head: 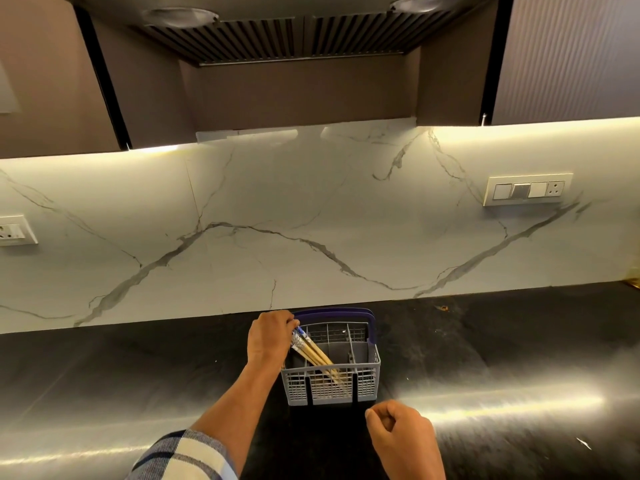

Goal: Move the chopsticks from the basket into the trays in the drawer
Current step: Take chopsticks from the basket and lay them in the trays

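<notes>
A grey plastic cutlery basket point(363, 382) with a dark blue handle stands on the black countertop, in the lower middle of the head view. Wooden chopsticks point(318, 356) with blue-and-white patterned tops lean inside its left compartment. My left hand point(270, 337) is at the basket's left rim, fingers closed around the chopsticks' tops. My right hand point(398, 431) hovers just in front of the basket's right corner, loosely curled with nothing in it. The drawer and its trays are out of view.
The glossy black countertop point(502, 358) runs left to right under a white marble backsplash point(311, 209). Switch plates sit on the wall at right point(528, 189) and far left point(15, 230). A range hood point(277, 32) and dark cabinets hang overhead.
</notes>
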